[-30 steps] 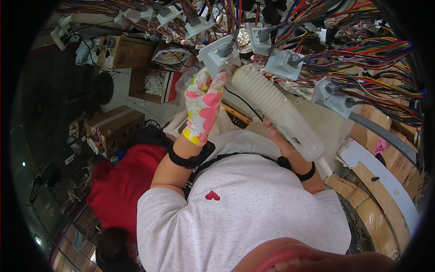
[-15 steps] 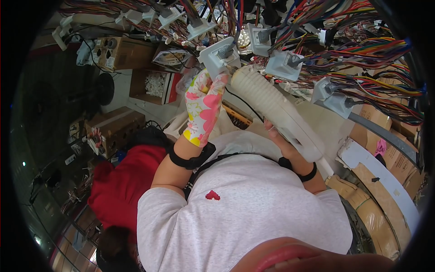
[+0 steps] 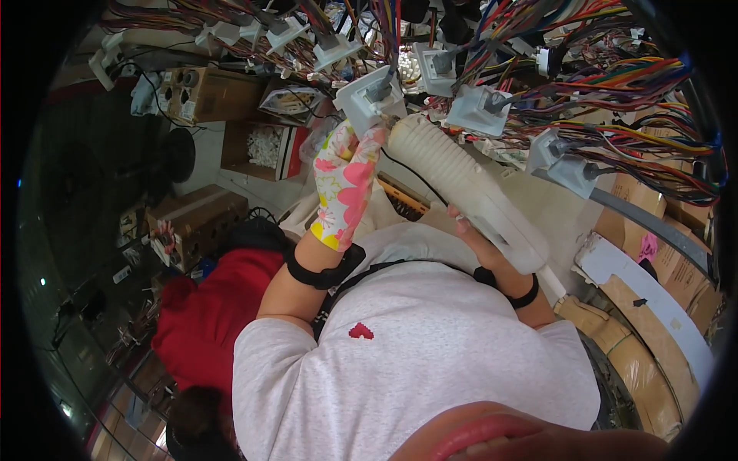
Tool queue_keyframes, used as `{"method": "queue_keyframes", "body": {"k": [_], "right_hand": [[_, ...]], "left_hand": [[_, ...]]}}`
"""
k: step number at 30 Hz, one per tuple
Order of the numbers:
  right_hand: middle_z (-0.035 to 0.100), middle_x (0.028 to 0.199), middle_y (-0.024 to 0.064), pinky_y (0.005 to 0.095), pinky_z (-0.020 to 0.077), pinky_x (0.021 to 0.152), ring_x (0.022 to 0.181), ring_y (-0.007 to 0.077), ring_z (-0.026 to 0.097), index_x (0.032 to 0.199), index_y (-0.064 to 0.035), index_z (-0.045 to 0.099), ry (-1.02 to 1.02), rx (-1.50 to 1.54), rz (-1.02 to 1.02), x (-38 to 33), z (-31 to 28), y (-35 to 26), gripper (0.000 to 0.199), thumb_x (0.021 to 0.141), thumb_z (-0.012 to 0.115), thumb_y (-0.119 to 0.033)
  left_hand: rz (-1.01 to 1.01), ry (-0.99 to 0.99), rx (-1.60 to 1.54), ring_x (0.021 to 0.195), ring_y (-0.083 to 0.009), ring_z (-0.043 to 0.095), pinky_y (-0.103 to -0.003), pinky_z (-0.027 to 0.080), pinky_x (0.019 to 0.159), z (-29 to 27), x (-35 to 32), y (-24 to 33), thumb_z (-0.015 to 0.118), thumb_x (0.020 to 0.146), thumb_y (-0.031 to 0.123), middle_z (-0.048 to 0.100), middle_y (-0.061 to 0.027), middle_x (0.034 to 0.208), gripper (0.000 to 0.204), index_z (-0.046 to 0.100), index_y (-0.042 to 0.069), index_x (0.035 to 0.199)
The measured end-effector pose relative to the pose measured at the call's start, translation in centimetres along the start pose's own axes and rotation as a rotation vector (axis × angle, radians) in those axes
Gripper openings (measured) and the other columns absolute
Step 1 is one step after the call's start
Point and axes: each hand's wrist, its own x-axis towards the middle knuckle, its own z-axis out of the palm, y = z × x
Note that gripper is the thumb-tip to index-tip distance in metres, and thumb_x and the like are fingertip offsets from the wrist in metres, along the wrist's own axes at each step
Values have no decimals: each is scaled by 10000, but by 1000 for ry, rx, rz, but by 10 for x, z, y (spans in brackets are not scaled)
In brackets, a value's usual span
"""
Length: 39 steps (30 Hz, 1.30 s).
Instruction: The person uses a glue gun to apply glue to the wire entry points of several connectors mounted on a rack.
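Aiming the nozzle of a cream ribbed tool, seemingly a glue gun, at the right side of a white plastic holder, very near the gloved fingertips. Probably running the greatest risk right there: scorching or smearing the glove through one small slip of the tip, assuming a heated nozzle. Perhaps also risking tilting the holder, by pressing harder from the tool side than from the pinch below. Possibly inviting a snag too, with a black cord running between glove and barrel, and with coloured wire bundles crowding from ten round to three o'clock of the holder. Maybe risking knocking the neighbouring white holder, at three o'clock of the nozzle, by swinging the bulky barrel upward.

Pinching the holder's lower edge with the left hand, bunching the fingers beneath. Gripping the tool from underneath with the right hand, but hiding part of that grasp behind the casing and so not showing its firmness. Supporting the holder right at the left fingertips, at about half past twelve from the glove's middle, and well apart from the right hand, toward eleven o'clock. Holding the tool's middle at three o'clock of the left hand and just at twelve of the right, slanting from eleven down to five.
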Motion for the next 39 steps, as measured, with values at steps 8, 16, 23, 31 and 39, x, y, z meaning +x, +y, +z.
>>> {"method": "queue_keyframes", "body": {"k": [8, 16, 23, 31, 39], "right_hand": [[578, 804, 125, 338, 469, 609, 713, 278, 584, 952, -18, 617, 7, 14, -53, 4, -6, 7, 255, 733, 720, -96], [560, 883, 75, 328, 430, 791, 858, 190, 529, 955, -17, 575, -90, 72, 66, 2, -6, -1, 136, 857, 594, -109], [525, 866, 66, 321, 402, 778, 842, 179, 498, 920, -38, 548, -48, 157, 160, 0, -3, 0, 129, 837, 601, -122], [520, 871, 70, 334, 402, 784, 845, 189, 494, 989, -52, 511, -77, 243, 170, 5, -8, 1, 189, 826, 595, -97], [688, 841, 74, 287, 507, 677, 755, 178, 655, 967, -33, 681, 14, 74, 53, 3, -7, 1, 177, 799, 705, -85]], "left_hand": [[-26, 27, 19, 791, -33, 501, -175, 387, 688, 3, 2, -1, 658, 870, 132, 616, 27, 932, 240, 637, 15, 1079], [-17, 13, 17, 752, -19, 480, -168, 373, 635, 3, 0, 2, 649, 874, 129, 606, 36, 914, 238, 628, 19, 1084], [-52, 21, 32, 698, -7, 443, -172, 348, 596, 2, -2, 2, 641, 877, 132, 587, 61, 858, 218, 632, 35, 1072], [-47, 16, 11, 682, 6, 418, -160, 324, 578, 4, -1, 3, 657, 873, 147, 580, 69, 858, 241, 630, 41, 1088], [-54, -9, 39, 706, -7, 466, -158, 356, 617, 3, -2, 6, 650, 877, 137, 608, 52, 871, 237, 625, 36, 1090]]}}
